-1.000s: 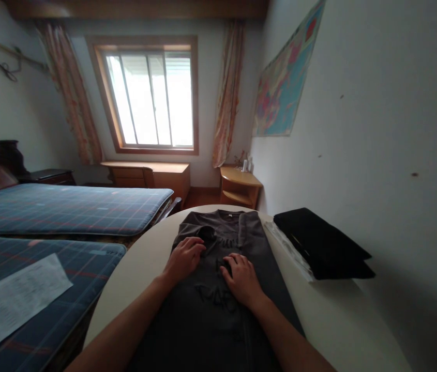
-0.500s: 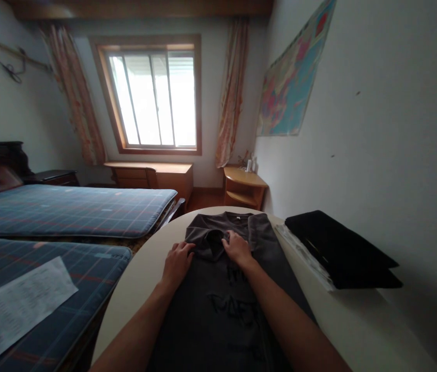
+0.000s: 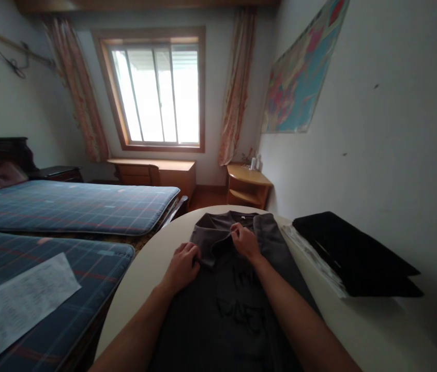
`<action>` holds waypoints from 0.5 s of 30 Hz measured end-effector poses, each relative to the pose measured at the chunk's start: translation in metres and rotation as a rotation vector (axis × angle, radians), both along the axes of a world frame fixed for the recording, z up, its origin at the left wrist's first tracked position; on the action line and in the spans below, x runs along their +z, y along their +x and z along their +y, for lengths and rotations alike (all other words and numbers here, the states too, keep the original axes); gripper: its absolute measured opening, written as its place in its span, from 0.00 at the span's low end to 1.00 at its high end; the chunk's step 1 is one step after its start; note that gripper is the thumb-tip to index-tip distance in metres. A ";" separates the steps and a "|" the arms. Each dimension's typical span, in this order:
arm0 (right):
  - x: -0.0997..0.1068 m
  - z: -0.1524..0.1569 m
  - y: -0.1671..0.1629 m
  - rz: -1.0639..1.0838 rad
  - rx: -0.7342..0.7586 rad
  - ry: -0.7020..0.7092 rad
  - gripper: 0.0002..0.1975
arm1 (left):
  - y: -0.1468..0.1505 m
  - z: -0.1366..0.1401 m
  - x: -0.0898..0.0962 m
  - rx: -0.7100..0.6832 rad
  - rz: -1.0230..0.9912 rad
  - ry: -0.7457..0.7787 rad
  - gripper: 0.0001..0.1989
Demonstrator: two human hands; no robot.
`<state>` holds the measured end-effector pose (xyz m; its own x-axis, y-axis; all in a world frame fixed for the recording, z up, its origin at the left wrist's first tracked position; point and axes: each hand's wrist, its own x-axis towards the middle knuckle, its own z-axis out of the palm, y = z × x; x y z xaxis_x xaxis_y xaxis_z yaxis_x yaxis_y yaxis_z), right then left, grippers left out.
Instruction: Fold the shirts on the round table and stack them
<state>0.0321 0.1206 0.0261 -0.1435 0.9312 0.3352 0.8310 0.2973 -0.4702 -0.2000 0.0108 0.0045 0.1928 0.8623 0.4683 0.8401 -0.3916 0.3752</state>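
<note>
A dark grey T-shirt (image 3: 206,320) with black lettering lies lengthwise on a pale round table (image 3: 135,302), its collar at the far end. The right side is folded inward in a long strip. At the shirt's left edge, my left hand (image 3: 182,262) has its fingers curled on the lower corner of the sleeve (image 3: 211,242). My right hand (image 3: 244,241) pinches the sleeve's other end near the middle of the chest, lifting the cloth slightly. Both forearms reach over the shirt and cover parts of it.
On the table's right side lie a black folded item (image 3: 352,253) and clear plastic packaging (image 3: 315,258). Plaid mattresses (image 3: 74,206) stand to the left, one bearing a written sheet of paper (image 3: 26,305). A wall (image 3: 404,170) closes off the right.
My right hand has drawn the sleeve's end a little up and to the right, flattening the bunched cloth. My left hand stays at the left edge. The view has shifted slightly.
</note>
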 end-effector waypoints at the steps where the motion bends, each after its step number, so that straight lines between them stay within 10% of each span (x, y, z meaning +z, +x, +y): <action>1: -0.002 0.002 -0.002 -0.010 -0.013 -0.034 0.16 | 0.001 0.000 -0.001 -0.018 0.004 -0.019 0.13; 15: -0.001 0.061 -0.060 -0.022 0.004 -0.306 0.21 | -0.001 -0.001 -0.002 -0.264 -0.015 -0.090 0.13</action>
